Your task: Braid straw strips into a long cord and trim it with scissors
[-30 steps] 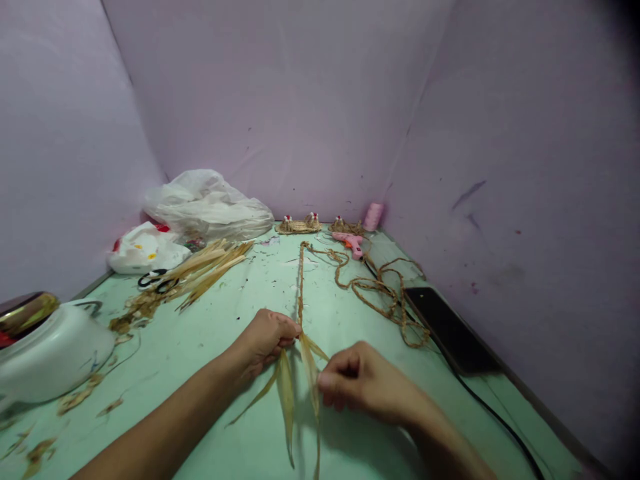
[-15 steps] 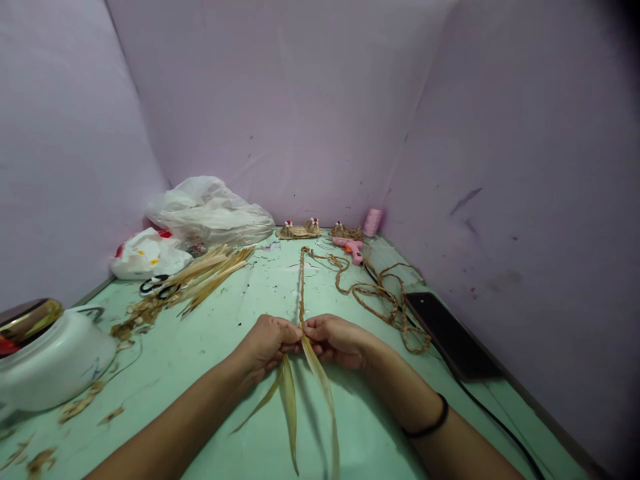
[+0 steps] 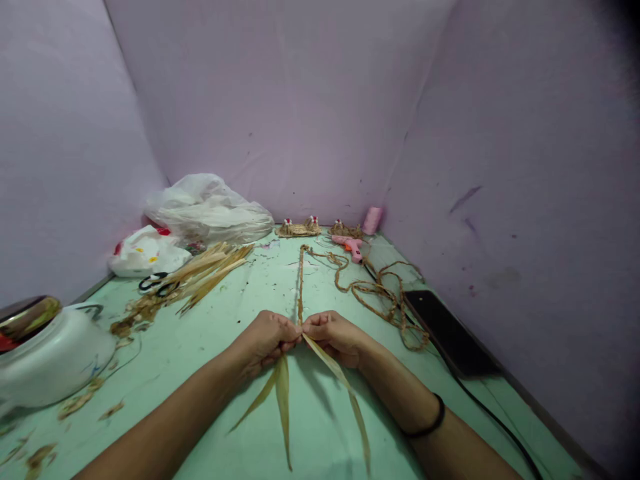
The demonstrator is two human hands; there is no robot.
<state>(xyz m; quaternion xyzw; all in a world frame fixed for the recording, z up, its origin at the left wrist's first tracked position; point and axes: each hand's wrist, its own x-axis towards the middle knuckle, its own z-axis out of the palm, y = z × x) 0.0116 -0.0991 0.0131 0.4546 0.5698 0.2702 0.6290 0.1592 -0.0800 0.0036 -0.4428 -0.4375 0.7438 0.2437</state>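
A thin twisted cord (image 3: 301,287) of brown dried plant fibre runs straight from the table's far half down to my fingertips. My left hand (image 3: 269,339) is closed in a pinch at the cord's near end, and two pale husk strips (image 3: 283,397) hang below it. Touching it at the fingertips, my right hand (image 3: 336,335) pinches the same end, where another long husk strip (image 3: 341,377) trails down to the right. The exact grip between the fingers is partly hidden. A dark band circles my right forearm.
Loose rope (image 3: 373,301) curls at right beside a black phone-like slab (image 3: 447,333) and a cable. Behind are a pink glue gun (image 3: 349,247) and thread spool (image 3: 373,220). Left stand husk strips (image 3: 215,270), scissors (image 3: 163,285), plastic bags (image 3: 210,210) and a white pot (image 3: 55,360).
The right-hand strip has swung outward to the right, and the left strips have shifted slightly left. Both hands stay pinched together at the cord's end.
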